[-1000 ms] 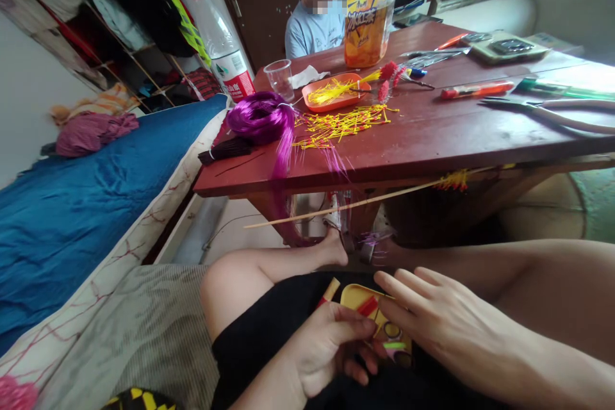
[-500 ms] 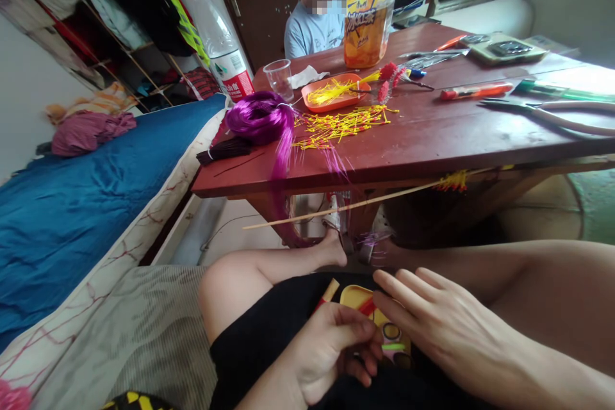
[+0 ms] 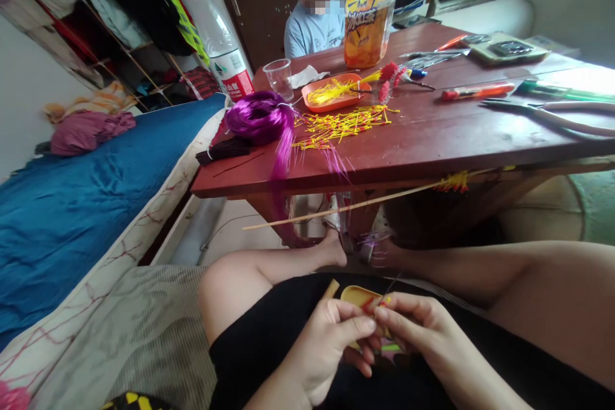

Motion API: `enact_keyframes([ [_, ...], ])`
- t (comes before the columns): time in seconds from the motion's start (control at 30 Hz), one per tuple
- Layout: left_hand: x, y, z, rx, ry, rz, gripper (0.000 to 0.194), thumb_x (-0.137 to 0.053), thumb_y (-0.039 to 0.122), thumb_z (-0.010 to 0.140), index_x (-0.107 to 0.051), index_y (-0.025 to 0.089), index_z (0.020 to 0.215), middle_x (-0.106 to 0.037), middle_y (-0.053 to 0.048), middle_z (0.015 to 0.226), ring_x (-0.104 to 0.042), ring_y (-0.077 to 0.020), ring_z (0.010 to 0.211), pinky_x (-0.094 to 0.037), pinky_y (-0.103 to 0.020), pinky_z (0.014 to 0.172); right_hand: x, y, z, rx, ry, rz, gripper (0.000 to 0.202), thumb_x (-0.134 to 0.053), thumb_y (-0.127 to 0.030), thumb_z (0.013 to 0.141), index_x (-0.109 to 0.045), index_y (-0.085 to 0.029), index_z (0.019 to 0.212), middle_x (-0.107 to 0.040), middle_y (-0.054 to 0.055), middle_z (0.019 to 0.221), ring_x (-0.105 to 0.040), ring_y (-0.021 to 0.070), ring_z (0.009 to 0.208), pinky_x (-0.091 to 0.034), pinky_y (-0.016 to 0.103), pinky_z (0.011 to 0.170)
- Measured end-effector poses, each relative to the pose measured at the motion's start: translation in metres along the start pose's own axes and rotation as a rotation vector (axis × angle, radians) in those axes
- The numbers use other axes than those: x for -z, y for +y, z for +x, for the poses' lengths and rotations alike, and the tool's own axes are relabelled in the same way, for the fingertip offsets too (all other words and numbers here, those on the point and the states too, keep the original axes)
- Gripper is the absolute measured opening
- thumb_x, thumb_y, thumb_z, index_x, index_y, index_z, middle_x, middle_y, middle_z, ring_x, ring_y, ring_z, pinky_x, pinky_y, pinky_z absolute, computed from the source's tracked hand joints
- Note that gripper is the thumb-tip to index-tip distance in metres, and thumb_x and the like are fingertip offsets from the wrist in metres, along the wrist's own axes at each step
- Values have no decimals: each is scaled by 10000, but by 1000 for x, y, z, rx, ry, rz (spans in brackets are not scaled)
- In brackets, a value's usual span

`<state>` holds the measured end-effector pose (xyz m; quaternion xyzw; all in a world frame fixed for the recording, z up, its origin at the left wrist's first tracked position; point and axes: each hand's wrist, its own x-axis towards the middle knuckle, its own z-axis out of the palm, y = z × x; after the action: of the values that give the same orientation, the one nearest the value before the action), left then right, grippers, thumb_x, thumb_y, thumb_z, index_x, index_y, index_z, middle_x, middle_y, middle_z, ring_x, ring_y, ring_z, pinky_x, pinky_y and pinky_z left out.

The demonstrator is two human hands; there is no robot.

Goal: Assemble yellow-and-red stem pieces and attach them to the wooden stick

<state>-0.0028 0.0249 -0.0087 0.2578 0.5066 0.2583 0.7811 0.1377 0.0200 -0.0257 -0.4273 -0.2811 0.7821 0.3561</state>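
Over my lap, my left hand (image 3: 339, 339) and my right hand (image 3: 413, 327) meet, fingertips pinched close together. A tiny red and yellow piece (image 3: 385, 300) with a thin dark wire shows at my right fingertips. What my left fingertips pinch is too small to make out. Behind the fingers lies a yellow tray (image 3: 354, 293), partly hidden, with something red in it. Beside it, a tan stick end (image 3: 331, 288) pokes up near my left hand.
On the red table (image 3: 408, 141) lie a purple fibre bundle (image 3: 259, 116), yellow stamens (image 3: 346, 125), an orange dish (image 3: 314, 106), bottles and pliers (image 3: 542, 110). A thin stick (image 3: 336, 209) crosses below its front edge. A person (image 3: 314, 32) sits behind the table.
My right hand has turned and closed, its stretched fingers now pinched against my left fingertips. The small red and yellow piece with wire has come into view there.
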Motion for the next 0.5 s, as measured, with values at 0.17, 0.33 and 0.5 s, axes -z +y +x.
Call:
enact_keyframes([
  [0.17, 7, 2, 0, 6, -44, -41, 241, -691, 322, 652, -668, 83, 674, -612, -42, 624, -537, -84, 523, -455, -187, 491, 4, 3, 0, 11, 47, 19, 374, -694, -474, 660, -577, -123, 605, -536, -19, 505, -392, 46, 418, -263, 179, 428],
  [0.33, 8, 6, -2, -3, -45, -12, 236, -729, 309, 628, -683, 84, 682, -628, -47, 645, -553, -96, 575, -451, -208, 568, 1, 3, -1, 24, 75, 6, 407, -696, -501, 642, -556, -124, 580, -477, -43, 478, -329, 35, 409, -242, 170, 413],
  [0.5, 4, 5, -1, 3, -4, -15, 220, -760, 282, 567, -669, 85, 601, -617, -32, 584, -532, -91, 535, -416, -208, 559, -1, 5, -1, 31, 73, -25, 393, -664, -509, 672, -549, -138, 611, -472, -43, 481, -402, 63, 414, -330, 189, 431],
])
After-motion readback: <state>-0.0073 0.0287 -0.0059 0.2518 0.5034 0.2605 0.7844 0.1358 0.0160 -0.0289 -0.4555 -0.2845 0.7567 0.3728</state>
